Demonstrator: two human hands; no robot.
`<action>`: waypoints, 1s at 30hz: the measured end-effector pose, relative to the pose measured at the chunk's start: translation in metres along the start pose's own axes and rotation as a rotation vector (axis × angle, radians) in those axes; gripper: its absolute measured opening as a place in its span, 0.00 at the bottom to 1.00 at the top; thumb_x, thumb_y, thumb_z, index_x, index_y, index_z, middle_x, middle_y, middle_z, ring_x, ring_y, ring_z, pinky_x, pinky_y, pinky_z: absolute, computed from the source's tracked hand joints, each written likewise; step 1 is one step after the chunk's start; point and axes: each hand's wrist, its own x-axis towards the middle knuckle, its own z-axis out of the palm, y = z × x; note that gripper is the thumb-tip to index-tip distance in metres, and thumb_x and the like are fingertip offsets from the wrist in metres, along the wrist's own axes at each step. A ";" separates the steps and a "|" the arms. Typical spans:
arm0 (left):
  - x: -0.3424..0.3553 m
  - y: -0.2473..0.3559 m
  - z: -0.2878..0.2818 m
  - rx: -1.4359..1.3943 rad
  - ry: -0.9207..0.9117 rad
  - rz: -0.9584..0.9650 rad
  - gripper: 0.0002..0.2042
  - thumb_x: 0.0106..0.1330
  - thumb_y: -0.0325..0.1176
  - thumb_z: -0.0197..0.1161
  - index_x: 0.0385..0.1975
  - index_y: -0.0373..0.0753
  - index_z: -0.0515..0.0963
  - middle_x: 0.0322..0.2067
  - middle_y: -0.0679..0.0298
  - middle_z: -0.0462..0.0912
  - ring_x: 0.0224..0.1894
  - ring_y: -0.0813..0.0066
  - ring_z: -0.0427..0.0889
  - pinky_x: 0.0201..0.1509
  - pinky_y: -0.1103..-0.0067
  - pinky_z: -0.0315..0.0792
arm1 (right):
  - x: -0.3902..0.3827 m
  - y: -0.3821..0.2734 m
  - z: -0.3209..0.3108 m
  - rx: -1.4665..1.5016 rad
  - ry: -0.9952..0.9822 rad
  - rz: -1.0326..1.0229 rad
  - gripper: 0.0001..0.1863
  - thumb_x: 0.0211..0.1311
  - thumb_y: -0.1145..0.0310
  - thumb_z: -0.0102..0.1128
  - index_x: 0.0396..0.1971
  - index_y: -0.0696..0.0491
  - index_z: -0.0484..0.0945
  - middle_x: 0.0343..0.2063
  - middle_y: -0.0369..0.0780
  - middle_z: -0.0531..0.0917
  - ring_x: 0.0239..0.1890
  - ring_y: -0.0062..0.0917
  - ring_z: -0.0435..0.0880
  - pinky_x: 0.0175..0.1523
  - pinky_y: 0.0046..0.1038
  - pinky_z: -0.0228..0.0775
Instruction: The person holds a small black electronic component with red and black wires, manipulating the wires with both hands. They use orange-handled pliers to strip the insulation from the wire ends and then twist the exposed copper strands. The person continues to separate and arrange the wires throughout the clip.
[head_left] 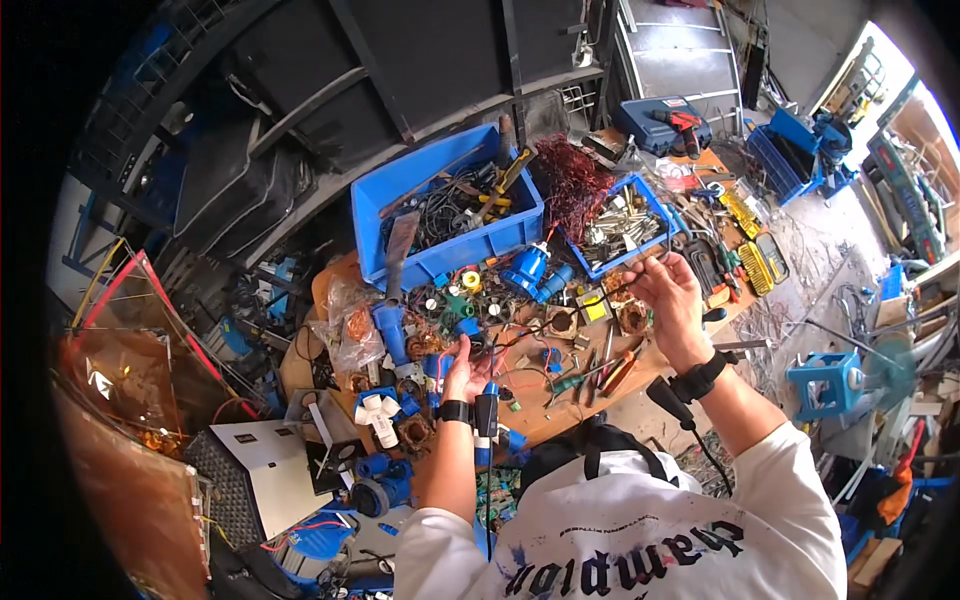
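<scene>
A thin dark cable [545,326] stretches across the cluttered table between my two hands. Its far right end is pinched between the thumb and fingers of my right hand [675,305], raised beside the tray of metal parts. The other end runs into my left hand [464,378], which is closed around it, though its fingers are partly hidden. Just beyond my left fingertips is a small blue part [467,327]. Red wires lie near that hand. A black strap circles each wrist, and a small black device [487,410] sits beside the left one.
A large blue bin [455,245] of cables and tools stands at the back. Beside it are tangled reddish wire [570,185] and a blue tray [590,270] of metal pieces. Pliers [622,372] and screwdrivers lie in front. A blue stool [828,385] stands right of the table.
</scene>
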 end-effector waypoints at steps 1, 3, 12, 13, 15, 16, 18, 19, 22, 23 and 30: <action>0.002 0.001 -0.003 -0.007 -0.023 -0.002 0.20 0.59 0.51 0.64 0.36 0.38 0.75 0.33 0.57 0.81 0.38 0.65 0.83 0.46 0.62 0.80 | -0.001 0.001 0.002 -0.001 -0.034 0.008 0.04 0.66 0.72 0.56 0.33 0.54 0.70 0.31 0.39 0.81 0.34 0.26 0.84 0.38 0.23 0.78; 0.008 0.004 -0.010 0.037 0.036 -0.044 0.18 0.61 0.48 0.65 0.36 0.38 0.75 0.33 0.57 0.80 0.39 0.65 0.82 0.47 0.60 0.80 | -0.002 0.002 0.005 -0.013 -0.080 0.059 0.05 0.66 0.72 0.56 0.32 0.54 0.70 0.31 0.39 0.82 0.34 0.27 0.85 0.39 0.24 0.78; -0.015 -0.008 0.011 0.202 -0.022 0.116 0.11 0.66 0.35 0.61 0.43 0.38 0.75 0.41 0.55 0.80 0.40 0.63 0.83 0.42 0.66 0.78 | 0.008 0.030 -0.017 -0.168 -0.109 0.295 0.05 0.65 0.72 0.56 0.30 0.52 0.71 0.32 0.41 0.83 0.37 0.28 0.85 0.43 0.27 0.79; -0.021 -0.008 0.014 0.262 -0.004 0.133 0.11 0.66 0.35 0.61 0.44 0.38 0.75 0.41 0.56 0.81 0.40 0.63 0.83 0.42 0.66 0.78 | 0.008 0.034 -0.020 -0.191 -0.111 0.338 0.04 0.64 0.72 0.56 0.30 0.52 0.71 0.32 0.41 0.83 0.37 0.28 0.85 0.43 0.27 0.79; -0.038 -0.003 0.032 0.382 0.033 0.174 0.12 0.66 0.35 0.61 0.44 0.37 0.75 0.41 0.58 0.81 0.41 0.65 0.82 0.43 0.68 0.78 | 0.006 0.041 -0.022 -0.179 -0.159 0.389 0.02 0.63 0.74 0.57 0.34 0.54 0.73 0.34 0.41 0.83 0.38 0.29 0.85 0.43 0.27 0.79; -0.043 -0.003 0.038 0.403 0.054 0.214 0.12 0.65 0.34 0.62 0.45 0.36 0.76 0.42 0.61 0.81 0.42 0.66 0.82 0.42 0.70 0.78 | 0.005 0.045 -0.022 -0.189 -0.166 0.403 0.03 0.63 0.74 0.57 0.34 0.55 0.73 0.35 0.41 0.83 0.38 0.29 0.85 0.43 0.27 0.79; -0.054 -0.003 0.049 0.411 0.028 0.240 0.10 0.63 0.32 0.64 0.41 0.38 0.77 0.39 0.65 0.81 0.37 0.72 0.80 0.37 0.72 0.79 | 0.004 0.049 -0.020 -0.214 -0.184 0.440 0.12 0.62 0.75 0.58 0.45 0.59 0.73 0.41 0.44 0.82 0.42 0.29 0.84 0.47 0.28 0.77; -0.057 -0.003 0.052 0.415 0.016 0.253 0.09 0.62 0.31 0.65 0.40 0.38 0.78 0.38 0.67 0.82 0.35 0.75 0.79 0.35 0.73 0.80 | 0.004 0.054 -0.021 -0.251 -0.233 0.427 0.16 0.61 0.76 0.58 0.49 0.60 0.70 0.44 0.44 0.81 0.44 0.29 0.83 0.50 0.28 0.76; -0.063 -0.003 0.058 0.457 -0.006 0.313 0.10 0.63 0.32 0.63 0.43 0.38 0.78 0.42 0.64 0.82 0.37 0.73 0.81 0.36 0.72 0.79 | 0.006 0.069 -0.022 -0.337 -0.357 0.408 0.29 0.60 0.76 0.60 0.61 0.63 0.63 0.50 0.45 0.77 0.53 0.28 0.77 0.59 0.28 0.70; -0.066 -0.002 0.059 0.484 -0.007 0.331 0.12 0.64 0.32 0.62 0.46 0.37 0.78 0.44 0.62 0.81 0.38 0.70 0.82 0.37 0.72 0.78 | 0.002 0.074 -0.017 -0.394 -0.366 0.349 0.30 0.59 0.74 0.62 0.61 0.62 0.63 0.51 0.46 0.77 0.52 0.28 0.77 0.57 0.27 0.70; -0.103 -0.012 0.112 0.629 -0.036 0.497 0.07 0.61 0.31 0.66 0.34 0.36 0.78 0.35 0.61 0.84 0.29 0.75 0.82 0.31 0.78 0.78 | -0.030 0.077 0.039 -0.540 -0.515 0.399 0.20 0.63 0.53 0.59 0.39 0.59 0.79 0.28 0.37 0.80 0.31 0.19 0.80 0.34 0.21 0.72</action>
